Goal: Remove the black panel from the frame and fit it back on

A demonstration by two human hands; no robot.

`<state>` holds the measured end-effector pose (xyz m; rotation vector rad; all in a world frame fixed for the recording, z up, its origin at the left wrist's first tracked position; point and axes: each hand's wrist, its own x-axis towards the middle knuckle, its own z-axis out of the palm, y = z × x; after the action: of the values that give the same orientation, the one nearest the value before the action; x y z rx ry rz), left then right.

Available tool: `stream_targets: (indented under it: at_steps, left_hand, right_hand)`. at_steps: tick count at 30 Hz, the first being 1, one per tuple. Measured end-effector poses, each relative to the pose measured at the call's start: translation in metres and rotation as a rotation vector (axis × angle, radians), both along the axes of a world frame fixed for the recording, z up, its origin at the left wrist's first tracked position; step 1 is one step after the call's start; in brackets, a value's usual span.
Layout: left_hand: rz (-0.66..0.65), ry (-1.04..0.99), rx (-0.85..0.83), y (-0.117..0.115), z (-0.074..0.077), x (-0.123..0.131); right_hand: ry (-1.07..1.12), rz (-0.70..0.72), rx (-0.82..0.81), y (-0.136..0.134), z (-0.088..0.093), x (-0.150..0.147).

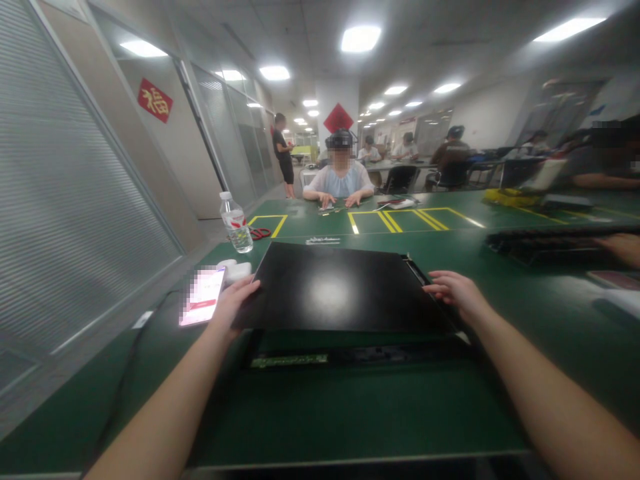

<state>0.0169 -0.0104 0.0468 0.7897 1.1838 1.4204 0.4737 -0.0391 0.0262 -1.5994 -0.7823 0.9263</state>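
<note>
A flat, shiny black panel (325, 287) is tilted above the table in front of me, with a bright reflection in its middle. My left hand (234, 303) grips its left edge, thumb on top. At the right edge, my right hand (457, 293) has its fingers bent around the side, where a thin frame strip (416, 272) shows. Under the near edge lies a dark frame (380, 355) with a green circuit board strip (290, 361). The rest of that frame is hidden below the panel.
Left of the panel are a lit phone (203, 297), a white case (237, 271), a water bottle (236, 223) and red-handled scissors (260, 233). Small white pieces (323, 241) lie beyond it. A person (340, 177) sits opposite; a co-worker's hand (620, 249) touches a dark object at right.
</note>
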Motion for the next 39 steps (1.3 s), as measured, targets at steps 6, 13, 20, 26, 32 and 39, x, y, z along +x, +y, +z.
stream_targets:
  at_steps: [6,13,20,26,32,39]
  left_hand:
    - [0.002,0.009,-0.010,0.004,-0.006,-0.003]
    - [-0.014,0.042,0.010,0.007,-0.012,-0.006]
    - [-0.028,0.041,0.011,0.006,-0.014,-0.004]
    - [-0.038,0.077,0.001,0.006,-0.015,-0.006]
    - [-0.051,0.089,0.016,0.006,-0.016,-0.006]
    - [-0.082,0.076,0.018,0.007,-0.017,-0.006]
  right_hand:
    - [-0.012,0.003,0.015,0.002,-0.004,0.003]
    - [-0.058,-0.011,0.009,0.002,-0.005,0.003]
    - [-0.088,-0.025,0.002,0.003,-0.005,0.004]
    - [-0.107,-0.032,-0.001,0.001,-0.003,0.003]
    - [-0.130,-0.042,-0.002,0.000,-0.003,0.003]
    - [-0.150,-0.032,0.005,0.000,-0.004,0.003]
